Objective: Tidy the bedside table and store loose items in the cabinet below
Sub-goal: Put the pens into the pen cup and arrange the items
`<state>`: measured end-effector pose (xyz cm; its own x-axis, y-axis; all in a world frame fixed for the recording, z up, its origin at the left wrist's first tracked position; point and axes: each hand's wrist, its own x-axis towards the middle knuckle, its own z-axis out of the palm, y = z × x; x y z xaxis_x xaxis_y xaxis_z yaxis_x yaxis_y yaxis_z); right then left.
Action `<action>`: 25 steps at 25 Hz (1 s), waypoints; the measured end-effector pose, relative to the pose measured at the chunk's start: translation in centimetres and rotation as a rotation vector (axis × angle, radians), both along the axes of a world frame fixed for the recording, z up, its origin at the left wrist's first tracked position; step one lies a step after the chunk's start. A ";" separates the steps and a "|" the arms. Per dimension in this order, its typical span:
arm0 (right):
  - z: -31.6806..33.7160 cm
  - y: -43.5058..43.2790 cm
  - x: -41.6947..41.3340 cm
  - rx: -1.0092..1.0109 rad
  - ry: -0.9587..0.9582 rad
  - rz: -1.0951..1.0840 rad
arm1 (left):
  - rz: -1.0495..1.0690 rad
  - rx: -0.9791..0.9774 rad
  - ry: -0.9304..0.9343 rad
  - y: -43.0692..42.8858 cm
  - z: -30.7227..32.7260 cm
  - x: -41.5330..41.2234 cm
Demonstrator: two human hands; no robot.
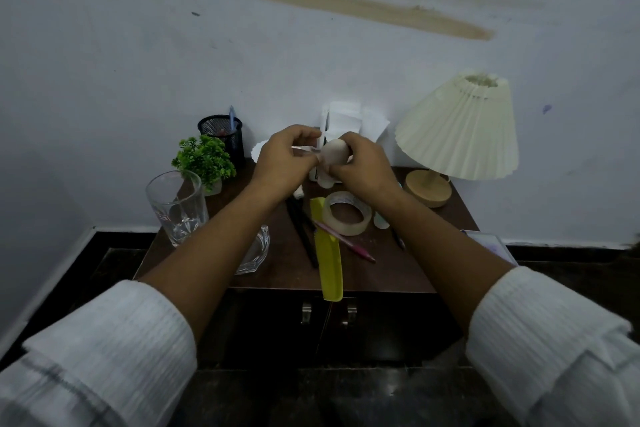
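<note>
Above the cluttered table [398, 270], the right hand [363, 170] is gripping a pale rounded object [335, 152], the left hand [280, 159] pinching its edge.

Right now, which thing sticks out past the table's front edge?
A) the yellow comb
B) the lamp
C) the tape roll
A: the yellow comb lies with its near end hanging over the front edge of the table.

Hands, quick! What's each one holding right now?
Left hand: fingers pinch the edge of the pale round object.
Right hand: fingers curled round the same object.
</note>
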<state>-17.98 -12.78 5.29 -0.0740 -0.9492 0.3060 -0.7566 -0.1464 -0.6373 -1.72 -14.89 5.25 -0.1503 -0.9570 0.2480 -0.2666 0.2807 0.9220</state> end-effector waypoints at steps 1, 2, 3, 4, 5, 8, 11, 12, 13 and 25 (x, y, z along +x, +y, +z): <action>-0.1 -0.6 -0.2 0.007 0.009 -0.018 | 0.035 -0.004 0.005 0.1 -0.3 0.2; -0.3 -1.2 -0.2 0.020 0.032 -0.028 | 0.067 0.003 0.021 0.1 -0.8 0.4; -0.6 -1.7 -0.1 0.040 0.064 -0.029 | 0.097 0.017 0.040 0.1 -1.5 0.7; -1.0 -2.1 0.0 0.065 0.097 -0.026 | 0.121 0.030 0.048 0.3 -2.1 1.0; -1.4 -2.4 0.3 0.093 0.123 -0.023 | 0.137 0.040 0.042 0.4 -2.7 1.4; -2.6 -3.0 0.9 0.167 0.144 -0.031 | 0.148 0.059 0.028 0.8 -3.8 2.1; -2.6 -3.0 1.2 0.198 0.124 -0.037 | 0.143 0.053 0.037 1.3 -4.0 2.3; -2.4 -2.7 1.2 0.190 0.121 -0.040 | 0.147 0.048 0.041 1.4 -4.0 2.4; -2.1 -2.4 1.1 0.161 0.127 -0.047 | 0.149 0.046 0.044 1.5 -4.1 2.4; -3.4 4.7 2.0 0.120 0.505 0.088 | 0.174 0.098 0.060 3.2 -4.9 3.0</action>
